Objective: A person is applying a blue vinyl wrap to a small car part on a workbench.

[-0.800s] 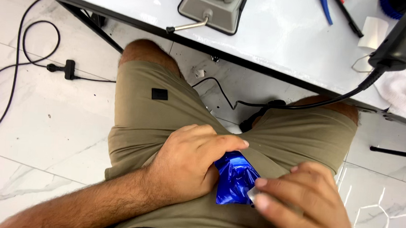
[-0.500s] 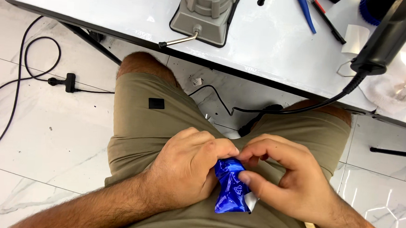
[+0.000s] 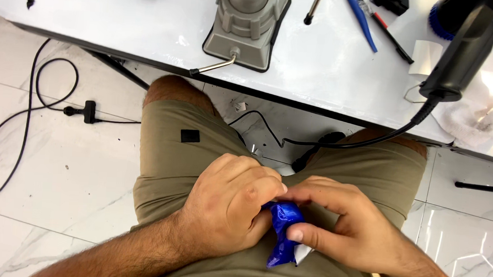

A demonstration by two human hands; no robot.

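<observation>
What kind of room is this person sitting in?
Probably a small workshop or repair bench: a white worktable holds a grey tool base, pens and a black corded tool, with cables on the tiled floor.

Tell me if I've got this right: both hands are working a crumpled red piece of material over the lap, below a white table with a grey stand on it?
Nearly. The head view shows the crumpled piece is shiny blue, not red. The rest holds: the left hand and right hand both grip it over the lap, below the white table with the grey stand on it.
</observation>
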